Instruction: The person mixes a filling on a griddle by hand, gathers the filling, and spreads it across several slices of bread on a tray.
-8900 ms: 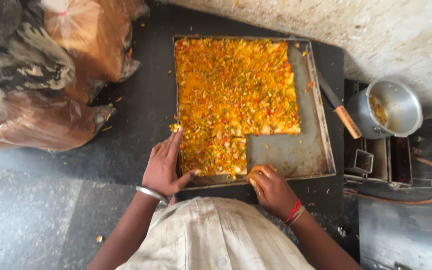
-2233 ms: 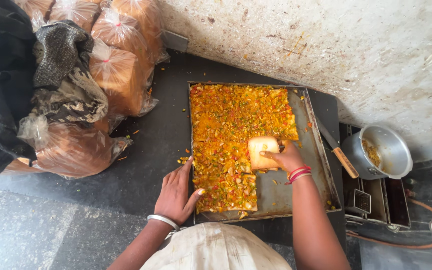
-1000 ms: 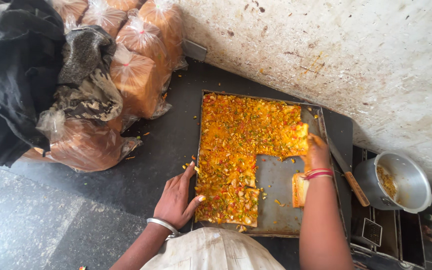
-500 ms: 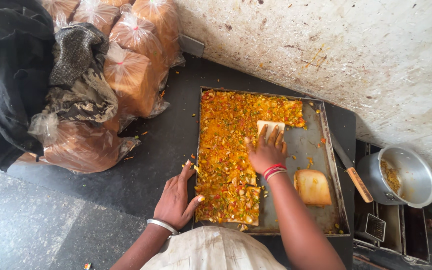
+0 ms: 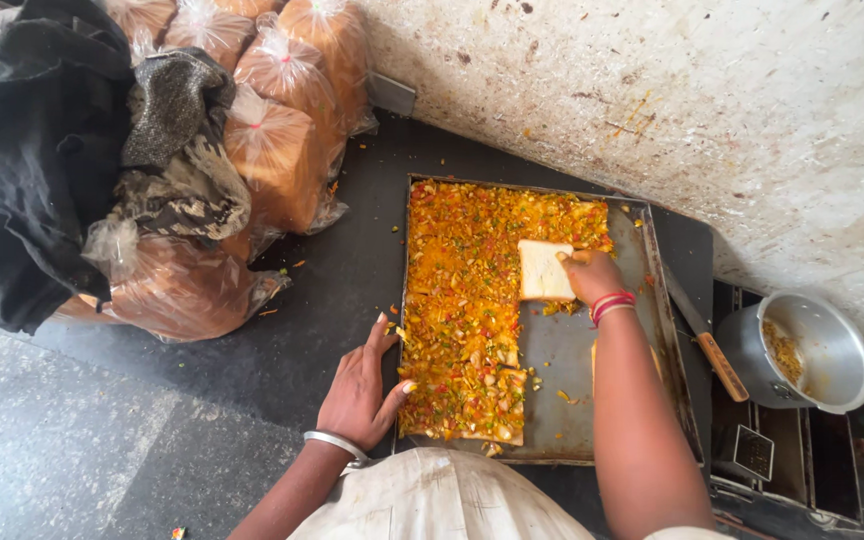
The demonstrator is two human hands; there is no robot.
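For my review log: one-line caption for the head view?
Right hand holds a bread slice over the topping-covered tray; left hand rests at the tray's edge.

Soft, even daylight is filling the scene, bright enough that colours are reading clearly. The pale wall (image 5: 732, 130) on the far right is glowing almost washed out, while the black cloth (image 5: 32, 170) on the far left is sinking into shadow without detail. Plastic bags (image 5: 272, 140) are catching small glints. Shadows are staying faint, and straight lines are bending slightly toward the edges.
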